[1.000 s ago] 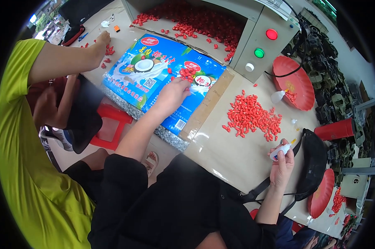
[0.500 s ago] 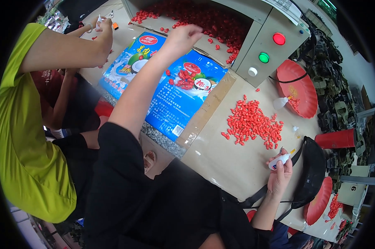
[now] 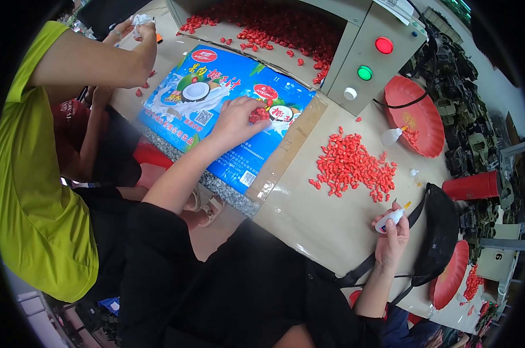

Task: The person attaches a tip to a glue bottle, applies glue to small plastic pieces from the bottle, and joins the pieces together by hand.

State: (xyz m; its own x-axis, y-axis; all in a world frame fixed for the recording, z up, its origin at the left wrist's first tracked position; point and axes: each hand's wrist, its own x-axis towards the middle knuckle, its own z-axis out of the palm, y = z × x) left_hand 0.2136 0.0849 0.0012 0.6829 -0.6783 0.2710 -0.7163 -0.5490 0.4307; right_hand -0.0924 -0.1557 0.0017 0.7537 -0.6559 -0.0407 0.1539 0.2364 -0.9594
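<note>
My left hand [image 3: 237, 123] is over a flat blue printed cardboard sheet [image 3: 175, 124], its fingers curled round a small cluster of red pieces [image 3: 259, 114]. On the right, my right hand [image 3: 392, 242] grips a small white squeeze bottle [image 3: 389, 221] with a yellow nozzle pointing up and away from me. Between the hands, a loose pile of small red pieces [image 3: 355, 165] lies on the tan tabletop. What the pieces are is too small to tell.
Beyond the cardboard stands a grey machine [image 3: 355, 64] with lit buttons, its opening strewn with red pieces. At the right are a red scalloped tray [image 3: 407, 95], another white bottle [image 3: 391, 136], a black pouch [image 3: 439, 232] and a red cup [image 3: 472, 186]. A person in yellow-green [image 3: 47, 191] works at the left.
My left hand has come back from the machine's opening to the red pieces on the cardboard. More red pieces show at the opening's near edge. The right hand keeps its hold on the bottle.
</note>
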